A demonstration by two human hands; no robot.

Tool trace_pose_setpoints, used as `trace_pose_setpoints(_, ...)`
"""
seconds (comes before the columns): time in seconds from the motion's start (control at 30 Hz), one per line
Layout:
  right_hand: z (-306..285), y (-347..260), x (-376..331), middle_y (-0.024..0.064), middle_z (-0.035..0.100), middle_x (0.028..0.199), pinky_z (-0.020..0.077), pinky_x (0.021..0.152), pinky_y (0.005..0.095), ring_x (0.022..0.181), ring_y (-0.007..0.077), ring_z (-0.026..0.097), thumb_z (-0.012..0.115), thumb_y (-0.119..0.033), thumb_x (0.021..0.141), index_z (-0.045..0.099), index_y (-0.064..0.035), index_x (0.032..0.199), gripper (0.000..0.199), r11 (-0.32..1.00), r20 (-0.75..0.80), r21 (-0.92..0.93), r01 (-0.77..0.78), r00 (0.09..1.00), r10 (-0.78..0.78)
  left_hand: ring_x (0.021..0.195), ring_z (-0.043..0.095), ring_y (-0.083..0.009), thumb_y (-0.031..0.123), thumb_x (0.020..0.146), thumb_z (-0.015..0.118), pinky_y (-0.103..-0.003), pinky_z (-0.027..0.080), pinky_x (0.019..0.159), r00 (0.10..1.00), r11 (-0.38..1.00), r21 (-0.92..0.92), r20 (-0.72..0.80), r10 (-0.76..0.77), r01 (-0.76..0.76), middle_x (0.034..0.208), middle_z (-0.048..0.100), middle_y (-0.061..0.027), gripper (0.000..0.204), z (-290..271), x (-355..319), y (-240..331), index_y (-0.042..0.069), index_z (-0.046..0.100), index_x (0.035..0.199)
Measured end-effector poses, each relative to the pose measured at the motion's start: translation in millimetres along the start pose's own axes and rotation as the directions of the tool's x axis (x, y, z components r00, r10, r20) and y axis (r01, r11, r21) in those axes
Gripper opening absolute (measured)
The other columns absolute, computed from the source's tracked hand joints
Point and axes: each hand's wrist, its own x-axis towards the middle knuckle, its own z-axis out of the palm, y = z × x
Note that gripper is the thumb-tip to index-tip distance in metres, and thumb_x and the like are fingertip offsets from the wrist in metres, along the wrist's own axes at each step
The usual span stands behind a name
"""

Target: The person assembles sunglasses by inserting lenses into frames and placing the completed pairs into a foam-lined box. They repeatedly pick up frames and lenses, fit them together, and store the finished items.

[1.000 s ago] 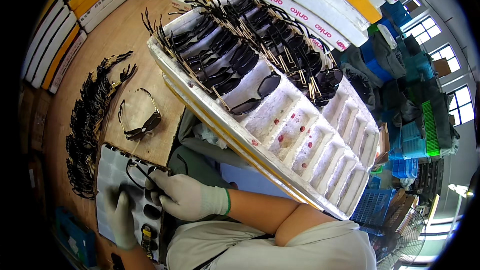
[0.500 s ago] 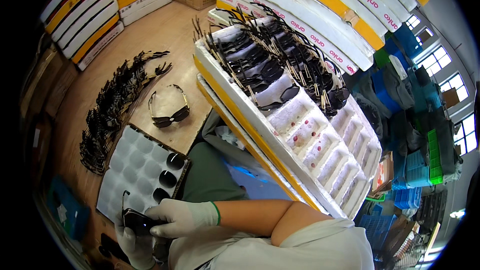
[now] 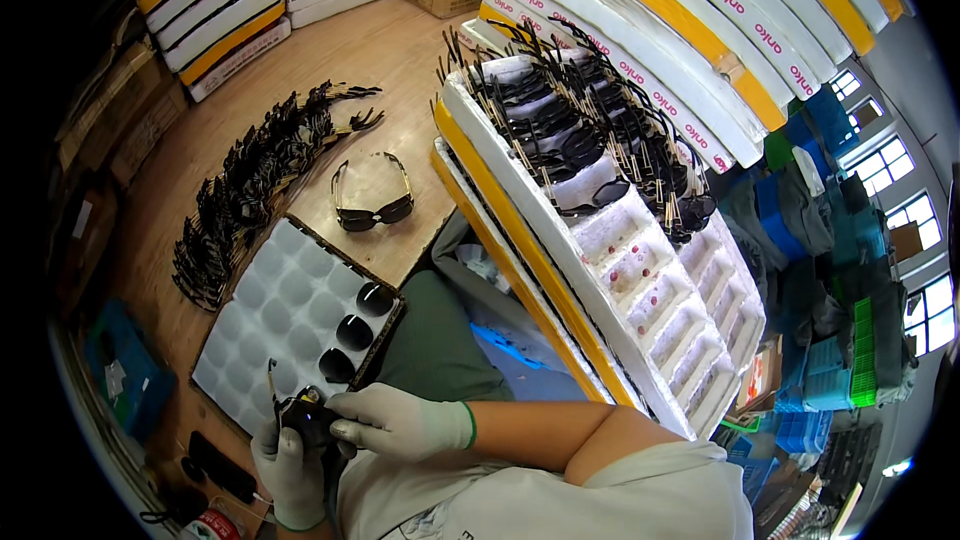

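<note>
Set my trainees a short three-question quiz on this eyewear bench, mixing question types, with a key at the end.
1. Multiple choice: between them, the left hand and right hand hold: A) a cardboard box; B) dark-lensed eyewear; C) a blue crate.
2. True or false: on the wooden table, the single pair of sunglasses lies between the pile of frames and the white foam tray.
3. Fill in: the right hand's glove cuff is edged in ____.

Key: 1. B; 2. true; 3. green.
</note>
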Motion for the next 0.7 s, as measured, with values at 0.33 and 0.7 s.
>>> trace_pose_setpoints(0.33,-7.0,-13.3,7.7,0.0190,0.067,0.077,0.0513,0.067,0.0403,0.071,0.0366,0.066,0.061,-0.011,0.093,0.060,0.0051,0.103,0.019,0.961,0.014,-0.277,0.010,1.000,-0.006,0.067,0.053,-0.0087,0.043,0.092,0.072,-0.023,0.040,0.059,0.997,0.924,0.378,0.063,0.032,-0.054,0.074,0.057,-0.0021,0.049,-27.1,6.3,15.1,-0.005,0.069,0.095)
trace_pose_setpoints(0.7,-1.6,-13.7,19.0,0.0180,0.060,0.067,0.0475,0.055,0.0396,0.058,0.0329,0.062,0.067,-0.015,0.090,0.057,0.0004,0.085,0.019,0.987,-0.292,-0.134,-0.083,0.956,0.041,0.078,0.065,-0.0125,0.033,0.094,0.068,-0.027,0.054,0.069,0.996,0.907,0.421,-0.091,0.017,0.023,0.090,0.068,-0.0070,0.044,2.0,15.9,5.7,-0.007,0.061,0.112)
